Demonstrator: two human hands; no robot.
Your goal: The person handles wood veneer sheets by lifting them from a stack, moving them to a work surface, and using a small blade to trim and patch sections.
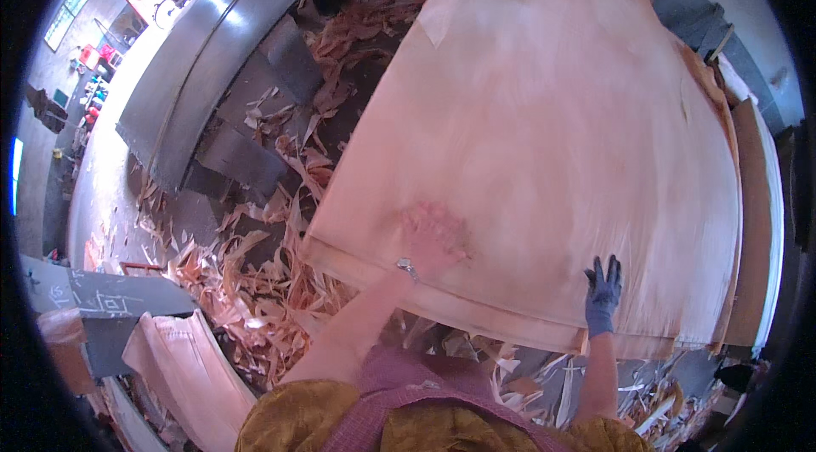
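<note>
A broad stack of pale pinkish wood veneer sheets (pixel 544 138) spreads before me, its near edge running across just in front of my body. My left hand (pixel 433 231), bare and with a watch (pixel 407 267) at the wrist, lies flat on the top sheet near its left front part, fingers spread. My right hand (pixel 603 289) wears a dark glove. It rests on the same sheet close to the near edge, with its fingers stretched out and apart. Neither hand has anything gripped in it.
Curled veneer scraps (pixel 255 282) litter the floor on the left and below the near edge. A long grey metal panel (pixel 212 53) lies at the far left. Bent veneer pieces (pixel 183 367) stand at the lower left. A brown board (pixel 748 231) borders the stack's right side.
</note>
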